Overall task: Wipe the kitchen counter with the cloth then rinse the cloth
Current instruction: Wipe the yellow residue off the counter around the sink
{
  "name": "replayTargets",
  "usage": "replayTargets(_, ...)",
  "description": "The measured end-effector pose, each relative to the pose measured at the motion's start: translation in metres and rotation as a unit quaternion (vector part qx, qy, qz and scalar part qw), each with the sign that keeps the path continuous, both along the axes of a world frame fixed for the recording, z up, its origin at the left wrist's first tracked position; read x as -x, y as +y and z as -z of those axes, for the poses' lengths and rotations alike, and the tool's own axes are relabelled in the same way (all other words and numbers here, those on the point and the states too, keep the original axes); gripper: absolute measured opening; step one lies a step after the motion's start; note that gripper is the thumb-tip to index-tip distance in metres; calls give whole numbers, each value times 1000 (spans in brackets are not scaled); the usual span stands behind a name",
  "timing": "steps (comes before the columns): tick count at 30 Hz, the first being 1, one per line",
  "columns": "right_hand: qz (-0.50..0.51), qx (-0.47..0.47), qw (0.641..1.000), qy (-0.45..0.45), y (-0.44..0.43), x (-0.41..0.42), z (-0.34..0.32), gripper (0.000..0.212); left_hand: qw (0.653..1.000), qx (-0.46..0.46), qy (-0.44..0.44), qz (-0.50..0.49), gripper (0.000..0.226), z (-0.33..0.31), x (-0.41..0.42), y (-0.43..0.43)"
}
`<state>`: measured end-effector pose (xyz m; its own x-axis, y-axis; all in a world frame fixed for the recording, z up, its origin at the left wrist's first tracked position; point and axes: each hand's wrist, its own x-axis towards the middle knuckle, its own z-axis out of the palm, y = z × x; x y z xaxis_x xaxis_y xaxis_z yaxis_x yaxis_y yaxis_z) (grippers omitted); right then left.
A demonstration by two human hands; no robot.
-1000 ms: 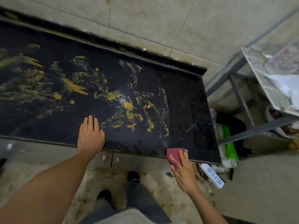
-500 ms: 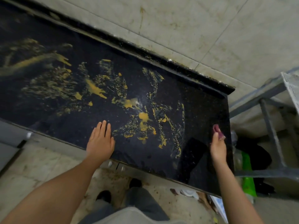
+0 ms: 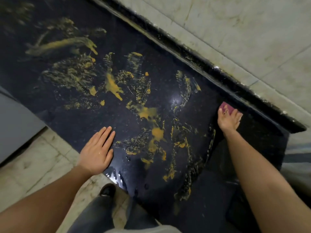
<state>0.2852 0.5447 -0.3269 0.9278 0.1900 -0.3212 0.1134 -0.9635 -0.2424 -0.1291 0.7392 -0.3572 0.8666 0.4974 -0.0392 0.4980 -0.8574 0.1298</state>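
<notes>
Since a second ago my right hand (image 3: 228, 121) has travelled from the near edge of the desk (image 3: 117, 125) across to its far side, carrying the cloth (image 3: 226, 108) with it. The maroon cloth now sits at the right end of the desk, just beside the raised back lip (image 3: 193, 52), with my fingers curled over its near half and gripping it (whether it presses flat on the surface I cannot tell). My left hand (image 3: 96, 150) stays where it was, fingers straight and together, palm flat by the near edge, holding nothing. Yellow smears (image 3: 112, 84) spread over the dark surface between my hands and away to the left. Behind the lip rises a pale tiled wall (image 3: 235, 31). Below the near edge are the tiled floor (image 3: 33, 165) and one dark shoe (image 3: 107, 189).
</notes>
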Motion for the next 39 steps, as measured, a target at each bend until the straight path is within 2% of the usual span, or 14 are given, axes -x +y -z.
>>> replayTargets(6,-98,11,995,29,56,-46,-6,54,1000,-1,19,3,66,-2,0,-1)
replayTargets(13,-201,13,979,8,17,-18,-4,50,999,-8,32,6,68,-4,-1,1)
replayTargets(19,-204,12,979,12,-29,47,1,49,1000,7,31,-2,60,-1,-3,0)
replayTargets(27,-110,3,994,18,-78,186,-4,49,1000,2,22,2,71,-1,-1,-1)
replayTargets(32,-62,13,997,35,-97,268,-4,51,999,32,31,18,59,-9,-1,-1)
replayTargets(34,-48,17,998,41,-102,303,-5,60,999,40,10,24,57,-8,0,0)
replayTargets(37,-23,-4,1000,22,-112,356,-3,112,998,52,14,36,57,-8,1,1)
replayTargets(39,-9,8,1000,16,-116,385,-1,119,997,57,17,42,57,-8,2,2)
